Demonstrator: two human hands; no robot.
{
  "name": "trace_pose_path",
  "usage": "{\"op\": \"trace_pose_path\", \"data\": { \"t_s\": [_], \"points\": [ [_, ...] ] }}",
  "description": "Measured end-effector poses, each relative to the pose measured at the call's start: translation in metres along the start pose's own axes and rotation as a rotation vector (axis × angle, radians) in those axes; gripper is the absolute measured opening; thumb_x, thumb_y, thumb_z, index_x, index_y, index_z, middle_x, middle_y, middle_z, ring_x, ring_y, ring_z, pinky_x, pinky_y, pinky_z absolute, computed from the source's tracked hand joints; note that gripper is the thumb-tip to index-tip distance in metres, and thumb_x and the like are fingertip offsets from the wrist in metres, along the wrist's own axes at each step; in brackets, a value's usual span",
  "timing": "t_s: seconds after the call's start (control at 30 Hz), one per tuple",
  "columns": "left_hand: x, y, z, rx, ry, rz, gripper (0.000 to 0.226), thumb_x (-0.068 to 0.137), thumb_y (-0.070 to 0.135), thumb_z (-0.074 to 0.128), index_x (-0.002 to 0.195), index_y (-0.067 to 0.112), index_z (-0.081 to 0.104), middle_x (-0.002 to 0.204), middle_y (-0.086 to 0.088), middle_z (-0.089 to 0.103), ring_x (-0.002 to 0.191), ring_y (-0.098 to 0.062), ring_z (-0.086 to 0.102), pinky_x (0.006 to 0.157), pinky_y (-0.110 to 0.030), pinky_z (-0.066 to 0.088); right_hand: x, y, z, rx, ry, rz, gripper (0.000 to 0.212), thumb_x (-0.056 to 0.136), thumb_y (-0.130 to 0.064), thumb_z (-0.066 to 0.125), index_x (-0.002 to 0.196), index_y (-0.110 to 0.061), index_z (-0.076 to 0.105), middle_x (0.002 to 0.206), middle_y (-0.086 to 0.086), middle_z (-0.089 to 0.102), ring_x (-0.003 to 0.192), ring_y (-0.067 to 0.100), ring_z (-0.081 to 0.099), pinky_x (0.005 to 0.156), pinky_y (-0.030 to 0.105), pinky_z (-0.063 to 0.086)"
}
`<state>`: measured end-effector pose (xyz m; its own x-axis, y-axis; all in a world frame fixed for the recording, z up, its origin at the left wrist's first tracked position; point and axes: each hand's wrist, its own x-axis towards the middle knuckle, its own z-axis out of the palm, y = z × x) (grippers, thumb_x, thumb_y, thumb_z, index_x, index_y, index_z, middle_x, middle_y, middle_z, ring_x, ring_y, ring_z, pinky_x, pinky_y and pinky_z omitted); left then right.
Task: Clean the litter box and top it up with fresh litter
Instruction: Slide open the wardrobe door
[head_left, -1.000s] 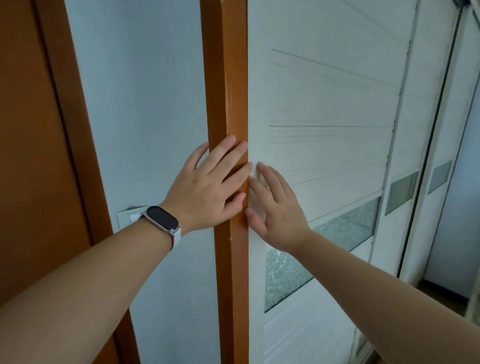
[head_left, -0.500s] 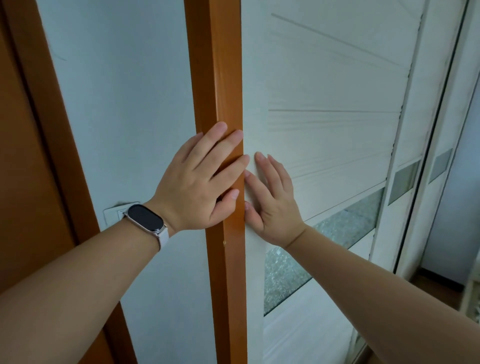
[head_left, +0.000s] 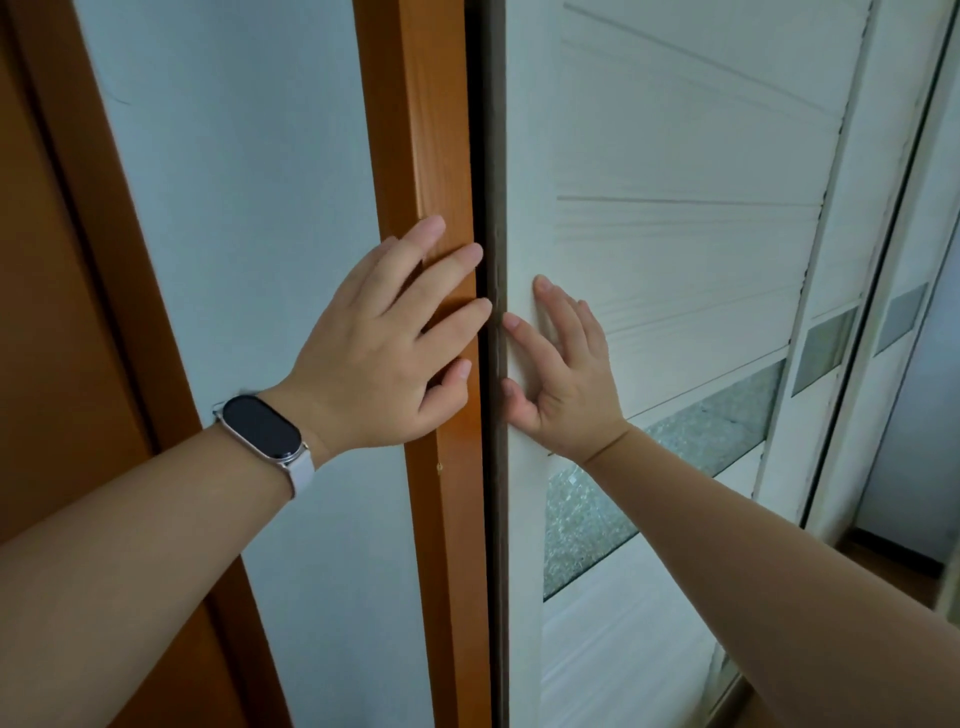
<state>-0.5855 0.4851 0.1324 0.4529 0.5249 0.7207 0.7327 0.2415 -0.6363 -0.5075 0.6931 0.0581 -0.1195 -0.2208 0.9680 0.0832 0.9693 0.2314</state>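
Note:
No litter box or litter is in view. A white sliding door (head_left: 675, 218) with a frosted glass strip (head_left: 675, 447) fills the right half. Beside it stands an orange wooden frame post (head_left: 431, 130). My left hand (head_left: 384, 353), with a dark watch on its wrist, lies flat on the post with straight fingers. My right hand (head_left: 561, 374) presses flat on the door's left edge, fingers spread. A narrow dark gap (head_left: 488, 156) shows between post and door.
A pale blue-white wall panel (head_left: 234, 208) sits left of the post, with another orange wooden frame (head_left: 62, 260) at the far left. Further white door panels (head_left: 852, 260) run along the right, and brown floor (head_left: 893, 566) shows low on the right.
A dark gap has opened between the wooden post and the white door, which has shifted slightly right under my right hand. Both hands stay flat in place.

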Motion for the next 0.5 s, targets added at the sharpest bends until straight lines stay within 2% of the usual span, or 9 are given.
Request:
{"op": "trace_pose_path", "data": {
  "t_s": [0.1,0.3,0.4,0.5],
  "points": [
    [0.009,0.011,-0.008,0.041,-0.095,-0.009,0.039,0.087,0.031,0.05,0.119,0.012,0.065,0.137,-0.015,0.055,0.135,-0.033,0.042,0.112,-0.056,0.026,-0.005,0.011,-0.006,-0.028,-0.03,0.014,0.052,0.089,-0.04,0.05,0.136,-0.017,0.046,0.143,0.024,0.042,0.131,0.039,0.045,0.101,0.056,0.039],
    [0.021,0.045,-0.009,0.022,-0.222,-0.19,0.041,0.089,0.037,0.046,0.123,0.02,0.062,0.143,-0.008,0.05,0.137,-0.025,0.038,0.114,-0.064,0.009,-0.016,0.032,-0.02,-0.08,-0.122,0.075,0.052,0.094,-0.034,0.048,0.141,-0.016,0.037,0.147,0.025,0.037,0.134,0.04,0.041,0.102,0.052,0.042],
    [0.032,0.061,-0.004,0.029,-0.234,-0.275,0.042,0.09,0.039,0.045,0.124,0.022,0.061,0.146,-0.007,0.047,0.14,-0.025,0.035,0.113,-0.067,0.005,-0.018,0.04,-0.031,-0.142,-0.212,0.112,0.055,0.095,-0.034,0.05,0.144,-0.018,0.032,0.151,0.023,0.033,0.136,0.039,0.039,0.102,0.051,0.043],
    [0.049,0.076,0.002,-0.01,-0.16,-0.315,0.044,0.089,0.039,0.047,0.128,0.021,0.058,0.148,-0.009,0.044,0.141,-0.027,0.033,0.114,-0.062,0.01,-0.022,0.051,-0.039,-0.198,-0.321,0.161,0.058,0.098,-0.04,0.046,0.148,-0.021,0.026,0.156,0.018,0.026,0.14,0.034,0.034,0.106,0.047,0.041]
  ]
}}
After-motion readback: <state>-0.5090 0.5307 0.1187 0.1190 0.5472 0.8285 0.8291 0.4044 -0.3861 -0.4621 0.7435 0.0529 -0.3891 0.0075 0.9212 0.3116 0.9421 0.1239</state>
